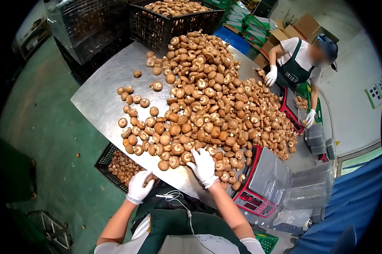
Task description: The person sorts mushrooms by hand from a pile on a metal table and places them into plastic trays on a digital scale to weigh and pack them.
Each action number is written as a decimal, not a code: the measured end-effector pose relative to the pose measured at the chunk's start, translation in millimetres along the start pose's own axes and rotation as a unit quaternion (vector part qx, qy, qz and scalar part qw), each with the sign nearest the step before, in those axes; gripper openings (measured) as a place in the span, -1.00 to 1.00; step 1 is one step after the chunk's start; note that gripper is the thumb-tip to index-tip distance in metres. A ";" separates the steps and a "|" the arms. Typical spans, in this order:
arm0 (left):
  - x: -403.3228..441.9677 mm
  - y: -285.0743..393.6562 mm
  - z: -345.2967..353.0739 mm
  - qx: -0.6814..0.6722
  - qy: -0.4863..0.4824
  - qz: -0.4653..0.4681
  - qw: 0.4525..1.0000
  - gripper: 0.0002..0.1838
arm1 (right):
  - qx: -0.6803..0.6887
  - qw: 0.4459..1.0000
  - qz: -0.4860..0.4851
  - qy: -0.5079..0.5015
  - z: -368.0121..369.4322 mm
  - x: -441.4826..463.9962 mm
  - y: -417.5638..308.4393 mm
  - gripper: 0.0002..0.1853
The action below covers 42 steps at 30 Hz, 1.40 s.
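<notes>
A large heap of brown shiitake mushrooms [208, 101] covers much of the metal table [100, 91]. My left hand [140, 186], in a white glove, is off the table's near edge, its fingers closed around a mushroom [149, 180] that shows partly. Below and beside that hand is a black crate [104, 163] with smaller mushrooms [124, 168] in it. My right hand [203, 166], also gloved, reaches to the heap's near edge. Its thumb and fingers are apart, close beside a pale-stemmed mushroom [186, 157]; its palm side is hidden.
A red scale [253, 199] with a clear plastic container on it stands to my right, near stacked clear trays [311, 186]. Across the table a co-worker [299, 63] with gloved hands works at another red scale [290, 112]. A full black crate [157, 27] stands behind the heap.
</notes>
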<state>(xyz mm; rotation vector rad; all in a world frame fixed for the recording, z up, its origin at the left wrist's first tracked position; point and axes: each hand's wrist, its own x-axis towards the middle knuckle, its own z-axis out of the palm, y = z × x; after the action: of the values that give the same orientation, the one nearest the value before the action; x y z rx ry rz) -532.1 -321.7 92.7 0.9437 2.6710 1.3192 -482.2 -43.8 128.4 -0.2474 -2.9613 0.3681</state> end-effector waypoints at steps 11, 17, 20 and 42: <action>49.1 -14.7 -10.5 0.087 0.034 0.076 0.993 -0.55 | 0.076 0.997 0.031 0.013 2.6 5.3 -4.3 -0.46; 114.8 26.5 41.1 0.073 -0.054 0.167 0.982 -0.50 | 0.069 0.996 0.046 0.016 -4.8 -5.0 -10.2 -0.51; 127.3 22.1 55.0 0.087 -0.105 0.113 0.984 -0.56 | -0.015 0.998 0.036 -0.041 -0.2 -1.7 -25.8 -0.43; 12.8 -39.3 -12.9 -0.497 -0.103 -0.425 0.749 -0.59 | 0.174 0.980 0.016 -0.089 42.4 -12.6 -55.6 -0.33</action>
<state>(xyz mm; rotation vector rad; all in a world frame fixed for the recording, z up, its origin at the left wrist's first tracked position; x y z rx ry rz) -566.0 -342.4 75.5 -0.2447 1.3968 1.7680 -485.0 -109.0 100.3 -0.2293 -2.9942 0.9471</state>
